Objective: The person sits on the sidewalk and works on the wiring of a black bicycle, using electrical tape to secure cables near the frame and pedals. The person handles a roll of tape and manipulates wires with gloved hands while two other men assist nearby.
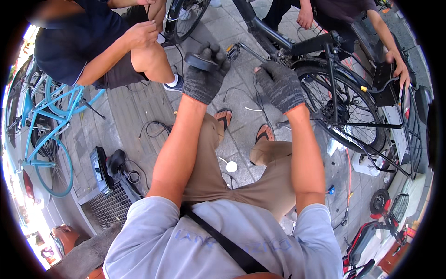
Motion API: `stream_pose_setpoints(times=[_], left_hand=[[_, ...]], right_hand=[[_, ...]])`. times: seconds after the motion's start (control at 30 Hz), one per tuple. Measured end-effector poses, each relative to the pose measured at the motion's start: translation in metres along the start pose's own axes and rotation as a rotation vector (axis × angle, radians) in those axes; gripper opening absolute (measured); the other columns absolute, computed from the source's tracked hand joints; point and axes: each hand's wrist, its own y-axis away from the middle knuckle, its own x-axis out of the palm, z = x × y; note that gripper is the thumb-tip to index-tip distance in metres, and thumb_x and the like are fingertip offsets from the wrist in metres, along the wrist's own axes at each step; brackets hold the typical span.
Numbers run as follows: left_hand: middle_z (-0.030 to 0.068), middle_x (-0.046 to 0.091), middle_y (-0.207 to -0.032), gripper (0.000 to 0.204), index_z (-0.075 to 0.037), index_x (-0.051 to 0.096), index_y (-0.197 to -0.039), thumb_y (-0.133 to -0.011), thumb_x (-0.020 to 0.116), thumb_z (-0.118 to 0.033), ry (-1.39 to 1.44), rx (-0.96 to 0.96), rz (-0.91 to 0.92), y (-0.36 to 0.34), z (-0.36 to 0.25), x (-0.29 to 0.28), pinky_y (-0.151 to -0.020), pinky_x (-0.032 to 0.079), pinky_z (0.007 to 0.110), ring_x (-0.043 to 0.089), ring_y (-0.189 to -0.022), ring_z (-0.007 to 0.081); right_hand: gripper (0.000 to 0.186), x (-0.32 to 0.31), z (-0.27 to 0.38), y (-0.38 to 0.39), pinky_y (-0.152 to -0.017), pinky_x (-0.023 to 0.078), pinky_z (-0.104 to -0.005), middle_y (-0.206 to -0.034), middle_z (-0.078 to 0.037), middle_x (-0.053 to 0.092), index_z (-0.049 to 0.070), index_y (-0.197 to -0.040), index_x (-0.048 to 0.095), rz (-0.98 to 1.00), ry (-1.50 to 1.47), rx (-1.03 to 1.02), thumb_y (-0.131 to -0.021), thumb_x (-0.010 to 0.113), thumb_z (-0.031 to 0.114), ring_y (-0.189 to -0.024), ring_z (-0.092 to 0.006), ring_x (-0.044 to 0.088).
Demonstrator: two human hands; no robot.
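Note:
My left hand (206, 72), in a dark grey knit glove, grips a dark round roll, likely tape (200, 61), in the upper middle of the head view. My right hand (278, 83), gloved alike with a bare fingertip showing, is closed just left of the black bicycle's rear wheel (344, 74), below its black frame (258, 30); what it holds, if anything, I cannot make out. A pedal (233, 51) sticks out between my hands. Thin cables (260, 103) trail on the paving below them.
A co-worker (69, 56) crouches at upper left holding a cable; another person (376, 28) reaches toward a black box (385, 88) at right. A turquoise bicycle (49, 121), black case (102, 169), saddle (116, 162) and grate (102, 209) are at left; a red scooter (357, 246) at lower right.

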Motion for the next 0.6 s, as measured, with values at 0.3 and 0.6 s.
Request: stream_pose_setpoints(times=[0.3,0.6], left_hand=[[0.0128,0.068,-0.112,0.030,-0.011,0.058,-0.125,-0.096,0.067,-0.011,-0.156,0.038,-0.274,-0.005,0.019,-0.004,-0.087,0.057,0.046,0.066,-0.099,0.0283],[0.0104,0.068,-0.110,0.026,-0.006,0.062,-0.118,-0.094,0.063,0.004,-0.928,0.341,-0.298,-0.002,0.026,0.010,-0.089,0.055,0.035,0.066,-0.101,0.0222]], right_hand=[[0.028,0.026,0.048,-0.006,-0.079,0.056,-0.0362,-0.101,-0.016,0.072,0.005,-0.116,0.071,-0.074,-0.318,-0.140,-0.092,0.071,0.020,-0.087,-0.0280,0.071],[0.033,0.017,0.049,-0.007,-0.057,0.054,-0.0297,-0.083,-0.010,0.071,0.006,-0.125,0.069,0.240,-0.666,0.229,-0.095,0.068,0.020,-0.068,-0.0169,0.070]])
